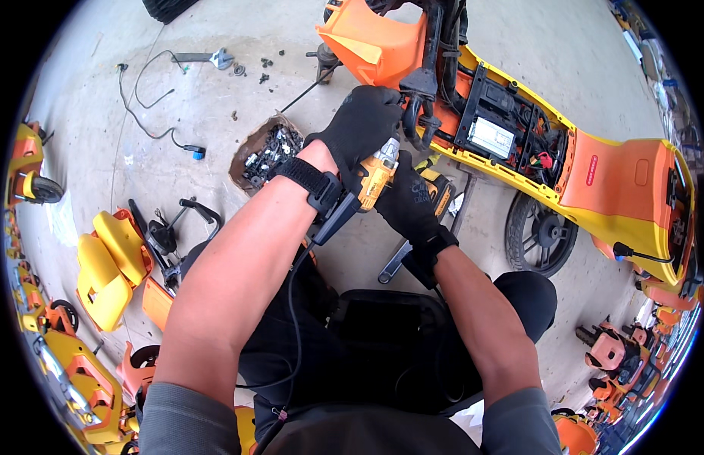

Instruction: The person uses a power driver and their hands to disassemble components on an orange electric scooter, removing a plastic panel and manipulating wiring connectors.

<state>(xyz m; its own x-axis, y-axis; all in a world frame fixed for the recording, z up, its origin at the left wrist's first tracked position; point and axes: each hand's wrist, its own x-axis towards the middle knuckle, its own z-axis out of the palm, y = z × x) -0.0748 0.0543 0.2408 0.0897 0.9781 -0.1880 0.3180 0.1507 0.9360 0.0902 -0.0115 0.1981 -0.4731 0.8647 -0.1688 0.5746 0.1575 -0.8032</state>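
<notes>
Head view: my right hand (pixel 407 200) gripped an impact driver (pixel 376 180), left hand (pixel 361 121) curled, contents unclear; scooter bay (pixel 505 177) uncovered, orange panel (pixel 376 39) still mounted.

The bare left forearm (pixel 242 246) slants in from seven o'clock and the right forearm (pixel 484 318) from five, the black-gloved left grip (pixel 365 121) back-up with fingers curled, the gloved right grip (pixel 409 203) closed at its five o'clock.
</notes>
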